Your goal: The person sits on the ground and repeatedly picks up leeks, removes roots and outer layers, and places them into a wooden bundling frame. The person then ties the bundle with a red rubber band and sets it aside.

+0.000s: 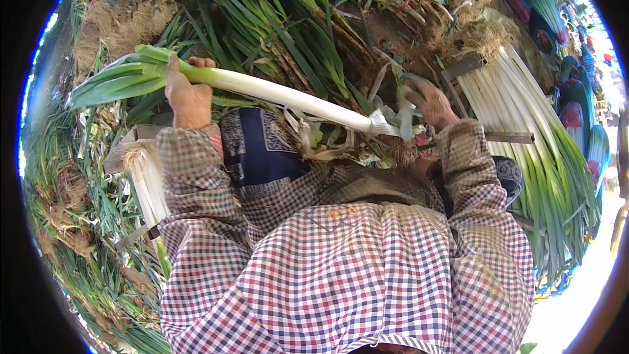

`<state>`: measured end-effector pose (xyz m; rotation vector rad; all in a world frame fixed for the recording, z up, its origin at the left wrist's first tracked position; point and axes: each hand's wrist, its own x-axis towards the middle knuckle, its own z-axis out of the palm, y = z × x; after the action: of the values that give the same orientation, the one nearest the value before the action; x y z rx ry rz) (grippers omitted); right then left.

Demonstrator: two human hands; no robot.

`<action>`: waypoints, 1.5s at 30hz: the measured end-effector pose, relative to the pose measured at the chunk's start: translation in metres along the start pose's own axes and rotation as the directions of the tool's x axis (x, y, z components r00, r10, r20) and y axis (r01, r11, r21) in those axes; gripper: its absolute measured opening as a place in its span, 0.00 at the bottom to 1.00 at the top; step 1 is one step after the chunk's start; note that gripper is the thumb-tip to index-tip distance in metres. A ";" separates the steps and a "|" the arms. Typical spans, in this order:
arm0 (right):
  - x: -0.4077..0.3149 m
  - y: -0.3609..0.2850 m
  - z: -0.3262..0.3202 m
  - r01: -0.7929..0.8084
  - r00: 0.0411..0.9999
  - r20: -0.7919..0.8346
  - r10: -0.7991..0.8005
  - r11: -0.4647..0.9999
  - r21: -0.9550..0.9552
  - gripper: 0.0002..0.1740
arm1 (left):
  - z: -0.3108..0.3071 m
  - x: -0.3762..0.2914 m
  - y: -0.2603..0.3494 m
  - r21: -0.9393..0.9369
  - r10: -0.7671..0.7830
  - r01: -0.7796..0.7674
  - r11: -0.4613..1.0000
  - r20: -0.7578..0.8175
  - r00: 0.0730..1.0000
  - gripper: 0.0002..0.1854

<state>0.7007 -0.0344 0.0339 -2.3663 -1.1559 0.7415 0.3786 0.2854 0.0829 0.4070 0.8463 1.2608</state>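
Observation:
My left hand (190, 101) is wrapped around a large green onion (295, 101) where its white shaft turns green. The onion lies across in front of me, leaves to the left and root end to the right. At the root end, its pale outer skin (379, 120) is loose and bunched. My right hand (432, 102) is just beyond that end, fingers curled and blurred. A thin pale strip (406, 117) hangs below those fingers; whether they grip it I cannot tell. Brownish roots (405, 153) show below the onion's end.
Unpeeled green onions (275, 24) are heaped ahead. On the right, clean white-stemmed onions (516, 103) rest in a metal-armed rack (511, 136). More white stems (150, 191) lie in a holder at left. Root bundles (128, 24) stand far left; wrapped bundles (535, 5) line the right edge.

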 end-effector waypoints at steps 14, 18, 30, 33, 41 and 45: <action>-0.041 -0.112 0.021 0.628 0.713 0.250 -0.655 0.755 0.187 0.26 | 0.007 0.000 -0.007 0.107 -0.132 0.122 0.987 0.093 0.987 0.11; -0.050 -0.076 0.011 0.620 0.768 0.212 -0.605 0.784 -0.008 0.19 | -0.012 0.021 -0.002 0.087 -0.141 0.135 0.987 0.074 0.987 0.13; -0.023 0.087 0.051 -0.357 0.805 0.233 0.545 0.759 -0.544 0.17 | -0.020 0.003 0.030 0.171 0.165 -0.142 0.975 -0.128 0.978 0.15; -0.022 0.106 0.019 -0.074 0.876 0.338 0.344 0.788 -0.611 0.19 | -0.048 0.004 0.070 0.047 0.171 -0.171 0.984 -0.009 0.985 0.13; 0.051 -0.081 0.044 0.393 0.891 0.300 -0.339 0.909 -0.138 0.36 | -0.042 -0.001 0.062 -0.224 -0.161 0.268 0.937 0.405 0.900 0.13; 0.037 -0.218 0.035 0.214 0.510 0.518 -0.687 0.685 0.697 0.45 | -0.031 -0.010 0.061 -0.267 -0.186 0.408 0.873 0.591 0.785 0.10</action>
<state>0.5684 0.1252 0.1185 -1.0932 -1.5286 1.6640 0.3144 0.2886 0.1085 0.2765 0.1441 0.8985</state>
